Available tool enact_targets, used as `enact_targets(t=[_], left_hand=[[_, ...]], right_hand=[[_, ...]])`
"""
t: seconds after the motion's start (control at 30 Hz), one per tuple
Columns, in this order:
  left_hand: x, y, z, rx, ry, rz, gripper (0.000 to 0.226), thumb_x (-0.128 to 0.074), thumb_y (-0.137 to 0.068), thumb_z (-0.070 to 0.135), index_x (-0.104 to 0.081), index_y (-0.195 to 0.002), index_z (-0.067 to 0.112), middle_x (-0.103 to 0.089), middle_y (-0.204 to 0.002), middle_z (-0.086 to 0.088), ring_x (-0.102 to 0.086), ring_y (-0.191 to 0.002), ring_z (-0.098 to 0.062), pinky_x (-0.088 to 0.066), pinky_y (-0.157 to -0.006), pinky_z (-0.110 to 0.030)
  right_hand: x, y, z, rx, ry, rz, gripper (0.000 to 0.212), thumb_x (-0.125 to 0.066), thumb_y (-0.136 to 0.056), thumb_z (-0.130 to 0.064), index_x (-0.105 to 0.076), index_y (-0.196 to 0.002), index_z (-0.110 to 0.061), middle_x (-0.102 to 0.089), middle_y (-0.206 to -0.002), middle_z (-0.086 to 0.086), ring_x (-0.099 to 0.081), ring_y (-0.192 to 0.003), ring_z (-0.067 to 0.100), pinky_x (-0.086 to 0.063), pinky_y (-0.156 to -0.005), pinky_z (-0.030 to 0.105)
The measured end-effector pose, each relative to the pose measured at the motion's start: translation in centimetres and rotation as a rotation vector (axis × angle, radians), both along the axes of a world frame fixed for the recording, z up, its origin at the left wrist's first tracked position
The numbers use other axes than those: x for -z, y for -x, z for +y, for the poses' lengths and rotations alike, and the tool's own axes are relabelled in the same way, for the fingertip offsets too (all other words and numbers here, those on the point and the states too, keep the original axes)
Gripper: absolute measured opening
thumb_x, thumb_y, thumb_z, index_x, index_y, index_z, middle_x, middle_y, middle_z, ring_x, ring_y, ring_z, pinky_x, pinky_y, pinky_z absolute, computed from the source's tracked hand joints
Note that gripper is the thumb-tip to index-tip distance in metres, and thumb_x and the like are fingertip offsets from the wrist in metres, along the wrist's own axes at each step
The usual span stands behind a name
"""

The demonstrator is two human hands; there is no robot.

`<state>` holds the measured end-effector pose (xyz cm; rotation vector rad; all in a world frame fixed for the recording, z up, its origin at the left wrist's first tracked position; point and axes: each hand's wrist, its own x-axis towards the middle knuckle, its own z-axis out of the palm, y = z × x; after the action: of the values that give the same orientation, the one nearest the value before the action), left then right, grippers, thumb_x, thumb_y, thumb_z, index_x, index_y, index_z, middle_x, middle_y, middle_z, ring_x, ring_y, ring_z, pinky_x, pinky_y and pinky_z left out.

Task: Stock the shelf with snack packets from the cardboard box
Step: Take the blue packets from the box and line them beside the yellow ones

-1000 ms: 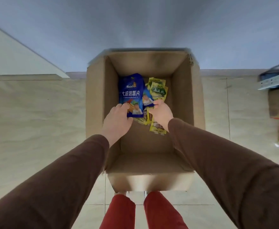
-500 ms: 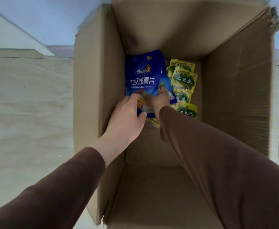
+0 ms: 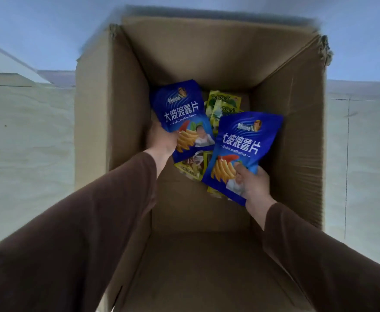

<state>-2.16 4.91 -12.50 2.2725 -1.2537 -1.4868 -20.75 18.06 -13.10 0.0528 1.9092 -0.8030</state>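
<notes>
An open cardboard box [image 3: 294,136] fills the middle of the head view. Inside it, my left hand [image 3: 162,140] grips the lower edge of one blue snack packet [image 3: 181,111], held up near the box's left wall. My right hand [image 3: 253,183] grips the bottom corner of a second blue snack packet [image 3: 244,143], raised toward the right wall. Several yellow-green snack packets [image 3: 224,104] lie on the box floor beneath and between the two blue ones, partly hidden by them.
Pale tiled floor [image 3: 26,143] lies on both sides of the box. A blue-grey wall [image 3: 49,30] rises behind it. My brown sleeves reach over the box's near edge [image 3: 198,255].
Both hands were together on a single blue packet in the box. Now they have separated and each lifts its own blue packet; the view has moved closer over the box.
</notes>
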Motion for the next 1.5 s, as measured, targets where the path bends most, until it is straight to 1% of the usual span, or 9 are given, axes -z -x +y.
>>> enact_targets(t=[0.17,0.23,0.3,0.4,0.53,0.8,1.07,1.37,1.5], left_hand=[[8.1,1.6,-2.1,-0.110,-0.085,-0.016,0.065,-0.075,-0.081,0.057,-0.061,-0.129,0.015,-0.067,-0.125,-0.007,-0.064,-0.110,-0.028,-0.051,-0.086,-0.034],[12.0,1.6,-2.5,-0.190,-0.146,-0.100,0.119,-0.072,-0.044,0.089,-0.053,-0.138,0.019,-0.061,-0.134,-0.005,-0.061,-0.115,-0.028,-0.052,-0.092,-0.039],[12.6,2.2,-2.5,-0.231,-0.166,-0.206,0.133,-0.076,-0.044,0.084,-0.035,-0.150,0.015,-0.043,-0.149,-0.009,-0.048,-0.131,-0.032,-0.045,-0.104,-0.047],[11.4,4.2,-2.4,-0.231,-0.176,-0.220,0.125,-0.088,-0.060,0.061,-0.021,-0.153,0.010,-0.029,-0.155,-0.010,-0.039,-0.139,-0.034,-0.040,-0.106,-0.048],[12.1,5.7,-2.4,-0.329,-0.192,0.052,0.100,-0.095,-0.063,0.034,-0.037,-0.141,0.010,-0.055,-0.130,-0.005,-0.058,-0.113,-0.023,-0.048,-0.090,-0.035],[11.5,5.4,-1.0,-0.378,-0.184,0.333,0.030,-0.086,-0.073,0.008,-0.071,-0.099,0.011,-0.076,-0.102,-0.011,-0.074,-0.090,-0.030,-0.060,-0.086,-0.047],[-4.1,0.9,2.9,-0.293,0.029,0.388,0.039,-0.078,-0.083,0.004,-0.064,-0.118,0.014,-0.074,-0.111,-0.004,-0.071,-0.100,-0.022,-0.058,-0.091,-0.042],[-35.3,4.1,7.5,-0.164,0.153,0.581,0.030,-0.069,-0.092,0.005,-0.062,-0.120,0.012,-0.073,-0.114,-0.007,-0.070,-0.102,-0.026,-0.058,-0.089,-0.041],[-49.0,8.0,11.6,0.029,0.212,0.673,0.024,-0.069,-0.093,0.007,-0.064,-0.115,0.014,-0.074,-0.101,0.000,-0.072,-0.086,-0.016,-0.058,-0.077,-0.033]], right_hand=[[1.2,0.6,0.8,0.039,0.035,-0.030,0.016,-0.074,-0.092,-0.025,-0.060,-0.092,-0.033,-0.070,-0.095,-0.006,-0.070,-0.087,0.014,-0.058,-0.076,0.034],[2.1,0.3,1.0,0.038,0.041,-0.033,0.015,-0.074,-0.092,-0.025,-0.061,-0.093,-0.032,-0.072,-0.097,-0.004,-0.072,-0.088,0.016,-0.059,-0.080,0.037],[2.9,0.2,1.2,0.044,0.059,-0.042,0.014,-0.075,-0.091,-0.024,-0.064,-0.097,-0.029,-0.074,-0.101,0.000,-0.073,-0.091,0.019,-0.061,-0.083,0.041],[3.7,0.2,1.6,0.055,0.059,-0.049,0.016,-0.076,-0.090,-0.024,-0.065,-0.101,-0.027,-0.075,-0.105,0.002,-0.074,-0.096,0.022,-0.060,-0.087,0.043],[4.3,0.7,2.1,0.069,0.051,-0.051,0.014,-0.075,-0.091,-0.023,-0.063,-0.095,-0.028,-0.074,-0.098,-0.001,-0.073,-0.091,0.019,-0.061,-0.084,0.041],[3.8,0.4,2.6,0.068,0.007,-0.074,0.020,-0.078,-0.088,-0.023,-0.066,-0.104,-0.021,-0.075,-0.108,0.005,-0.074,-0.098,0.024,-0.060,-0.088,0.045],[-9.4,-1.2,3.9,0.040,0.096,-0.091,0.016,-0.077,-0.089,-0.018,-0.067,-0.101,-0.023,-0.075,-0.103,0.002,-0.073,-0.092,0.018,-0.060,-0.081,0.037],[-39.5,4.4,8.4,-0.074,0.381,0.114,0.026,-0.074,-0.091,-0.011,-0.065,-0.114,-0.015,-0.074,-0.105,0.011,-0.069,-0.090,0.029,-0.055,-0.078,0.040],[-52.7,7.9,14.3,0.027,0.480,0.258,0.025,-0.073,-0.090,-0.006,-0.064,-0.113,-0.013,-0.070,-0.094,0.007,-0.064,-0.074,0.015,-0.051,-0.066,0.028]])
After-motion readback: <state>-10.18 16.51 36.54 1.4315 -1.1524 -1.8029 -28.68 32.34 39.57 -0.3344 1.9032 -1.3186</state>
